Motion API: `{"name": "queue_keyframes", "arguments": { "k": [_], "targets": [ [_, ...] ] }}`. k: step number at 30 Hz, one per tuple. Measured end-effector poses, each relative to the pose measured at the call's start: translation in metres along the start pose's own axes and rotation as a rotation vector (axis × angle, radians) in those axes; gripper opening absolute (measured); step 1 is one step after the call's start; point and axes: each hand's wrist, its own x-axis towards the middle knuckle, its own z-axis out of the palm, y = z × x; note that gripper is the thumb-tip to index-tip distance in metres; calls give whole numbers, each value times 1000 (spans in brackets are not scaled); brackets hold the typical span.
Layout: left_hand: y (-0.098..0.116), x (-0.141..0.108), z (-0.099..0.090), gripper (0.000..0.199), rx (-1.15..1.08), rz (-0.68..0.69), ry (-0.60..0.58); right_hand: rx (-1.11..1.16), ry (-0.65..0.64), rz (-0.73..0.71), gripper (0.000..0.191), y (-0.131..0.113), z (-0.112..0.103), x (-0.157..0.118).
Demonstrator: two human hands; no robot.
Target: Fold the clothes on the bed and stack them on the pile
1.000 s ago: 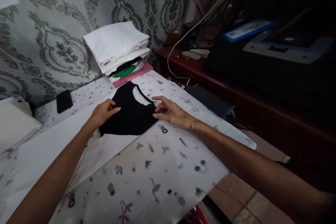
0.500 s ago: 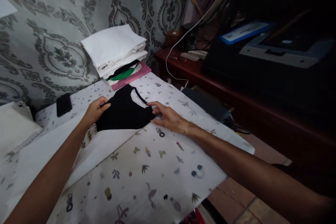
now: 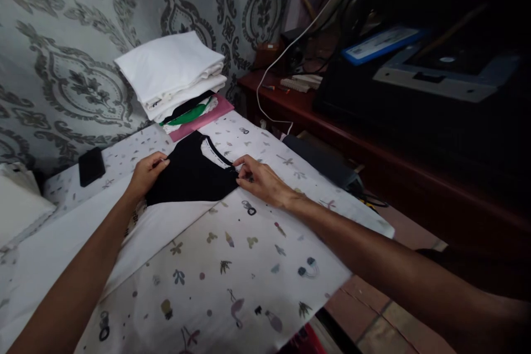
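Observation:
A black and white shirt (image 3: pixel 186 174) lies on the patterned table cover, its black neck part toward the folded stack and its white part running to the lower left. My left hand (image 3: pixel 146 175) pinches the far-left edge of the black part. At the collar's right end, my right hand (image 3: pixel 262 180) holds the black fabric between thumb and fingers. Dark lettering on the white part is partly hidden by my left forearm.
A stack of folded white clothes (image 3: pixel 170 69) stands against the patterned wall, over black, green and pink ones. A black phone (image 3: pixel 92 167) lies left, beside pale cloth (image 3: pixel 22 204). A red-brown desk (image 3: pixel 286 100) with a white cable stands right.
The whole view has shifted slightly, so things appear a little further left. Both hands keep their hold on the shirt, and the lettering near my left wrist is more covered.

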Motion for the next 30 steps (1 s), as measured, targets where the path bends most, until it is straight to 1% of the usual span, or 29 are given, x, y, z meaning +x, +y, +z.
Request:
{"name": "queue_keyframes", "arguments": {
  "k": [3, 6, 11, 13, 16, 20, 22, 24, 26, 28, 30],
  "targets": [
    [-3, 1, 3, 29, 20, 19, -2, -53, 17, -6, 27, -2, -1, 0],
    [-2, 3, 3, 28, 56, 18, -48, -95, 33, -45, 23, -1, -1, 0],
    [-2, 8, 0, 29, 81, -11, -115, -93, 78, -97, 18, 1, 2, -2],
    [-4, 9, 0, 28, 63, -4, -116, -90, 110, -121, 15, 0, 3, -3],
    [-7, 8, 1, 25, 61, 27, -66, -50, 212, -137, 15, -1, -1, -1],
    [-12, 9, 3, 23, 54, 42, -43, 89, 436, -87, 18, 1, -12, 7],
    [-14, 10, 3, 24, 33, 38, -34, 143, 483, -61, 18, 3, -17, 8],
    [-16, 11, 3, 23, 26, 29, -23, 135, 469, -47, 18, 0, -17, 5],
    [-17, 12, 3, 21, 56, 16, -18, 58, 416, -63, 17, -8, -12, 0],
    [-16, 12, 5, 18, 114, 6, -21, -50, 306, -120, 18, -22, -3, -1],
    [-13, 13, 7, 15, 167, -6, -27, -154, 133, -219, 22, -39, 11, 9]
  ]
}}
